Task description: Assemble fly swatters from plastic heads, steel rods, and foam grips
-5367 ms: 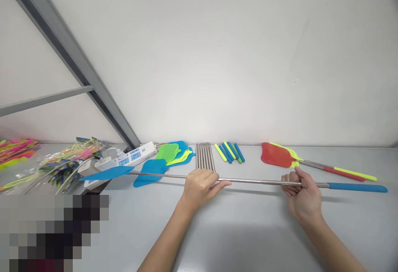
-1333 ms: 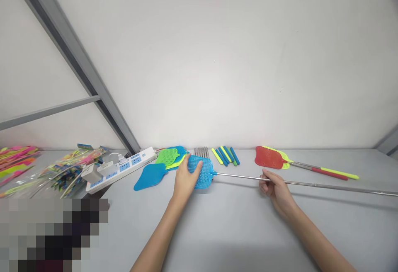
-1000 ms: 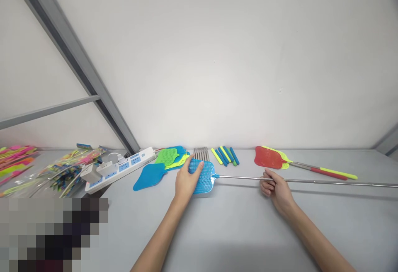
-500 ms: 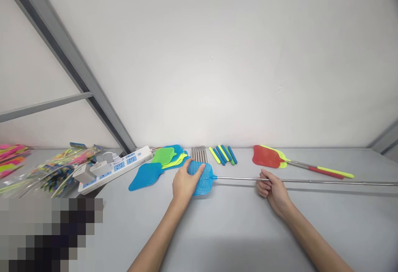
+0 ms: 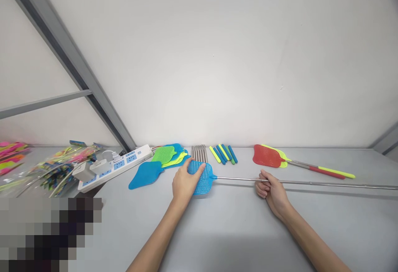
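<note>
Just above the table I hold a fly swatter with a blue perforated head [image 5: 204, 179] and a long extended metal rod [image 5: 236, 178]. My left hand [image 5: 184, 183] grips the head at its left side, thumb on top. Farther along, my right hand [image 5: 271, 191] has its fingers curled around the rod, which runs on past the right edge of the view. Behind my left hand lie loose swatter heads: a blue one [image 5: 145, 175], a green one [image 5: 164, 154] and some yellow and blue ones beneath. Several short metal rods [image 5: 199, 153] sit beyond the held head.
Yellow, blue and green handle grips [image 5: 223, 154] lie near the wall. At the back right rest a red swatter [image 5: 266, 156] and a yellow swatter [image 5: 336, 172], overlapping. A power strip [image 5: 124, 166] with plugs and bagged colourful items [image 5: 59, 172] occupy the left.
Both hands keep their hold on the swatter. The rod's far right end sits slightly lower in the view; otherwise almost nothing differs.
</note>
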The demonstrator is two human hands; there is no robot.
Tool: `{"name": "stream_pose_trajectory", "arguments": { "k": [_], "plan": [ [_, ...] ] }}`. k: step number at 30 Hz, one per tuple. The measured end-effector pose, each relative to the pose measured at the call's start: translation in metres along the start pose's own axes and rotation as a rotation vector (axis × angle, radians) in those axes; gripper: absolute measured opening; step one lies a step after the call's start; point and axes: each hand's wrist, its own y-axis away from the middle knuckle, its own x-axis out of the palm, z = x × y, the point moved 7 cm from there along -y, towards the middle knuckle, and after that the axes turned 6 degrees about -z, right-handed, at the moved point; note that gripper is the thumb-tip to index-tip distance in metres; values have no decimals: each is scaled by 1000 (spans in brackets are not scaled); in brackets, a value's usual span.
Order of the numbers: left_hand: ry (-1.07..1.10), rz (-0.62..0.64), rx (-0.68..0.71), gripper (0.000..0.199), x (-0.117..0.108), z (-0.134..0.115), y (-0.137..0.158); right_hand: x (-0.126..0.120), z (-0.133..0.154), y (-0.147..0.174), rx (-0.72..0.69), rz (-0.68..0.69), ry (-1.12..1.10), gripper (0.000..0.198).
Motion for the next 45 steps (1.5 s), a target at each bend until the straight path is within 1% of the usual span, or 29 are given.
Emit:
{"name": "stream_pose_trajectory", "arguments": {
  "k": [11,25,45],
  "plan": [
    [10,26,13,53,1,-8,7,6,-6,4,-13,5,49,38],
    [1,10,14,54,0,-13,14,10,-10,6,7,20,-10,38],
    [-17,24,2,53,1,-20,24,23,-12,14,17,53,1,40]
  ]
}}
